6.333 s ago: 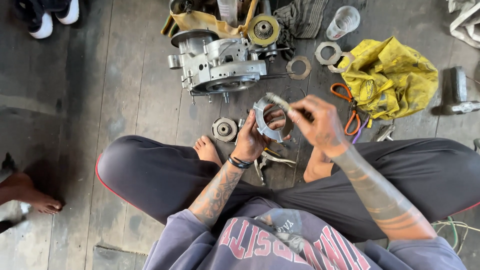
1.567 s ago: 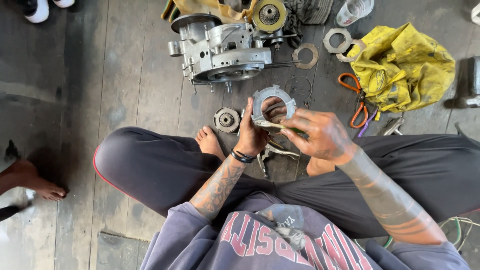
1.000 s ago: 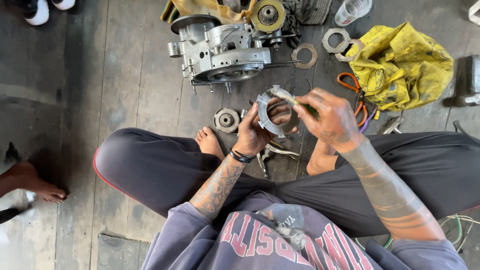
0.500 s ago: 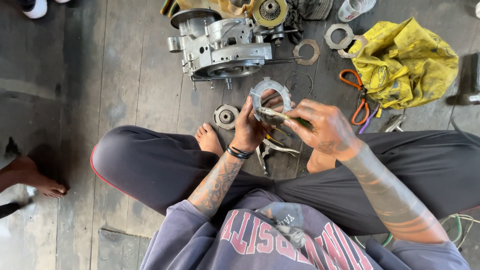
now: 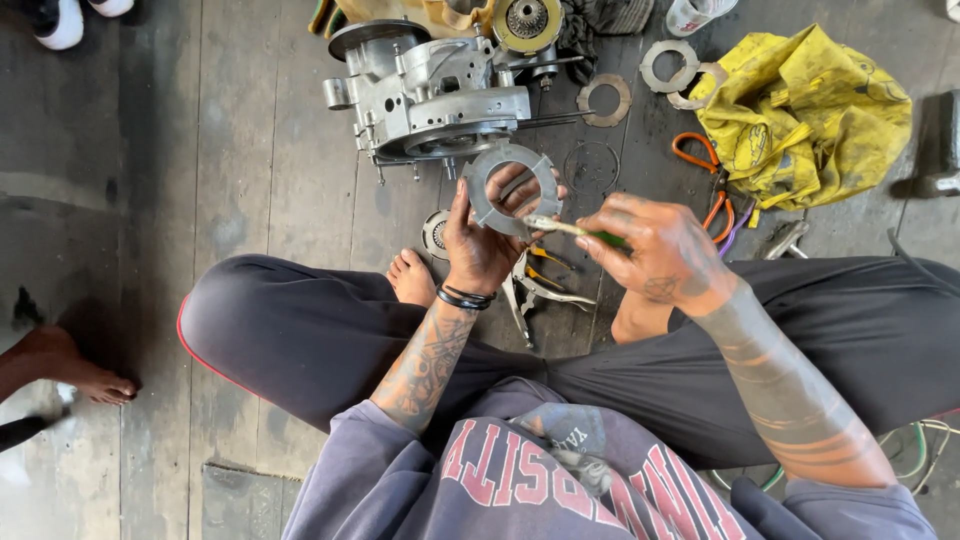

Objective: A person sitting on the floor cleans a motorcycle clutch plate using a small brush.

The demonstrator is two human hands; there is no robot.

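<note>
I sit cross-legged on a dark plank floor. My left hand holds up a grey metal ring plate with notched edges, fingers behind it. My right hand grips a thin tool with a green handle, and its pale tip touches the lower right edge of the ring. A grey engine case lies on the floor just beyond the ring.
Pliers lie between my legs. A round bearing part sits by my foot. Flat rings, orange-handled pliers and a yellow cloth lie to the right. Another person's bare foot is at the left.
My right hand drew back from over the ring to its lower right side, bringing the tool tip to the ring's edge. My left hand kept holding the ring and turned it slightly.
</note>
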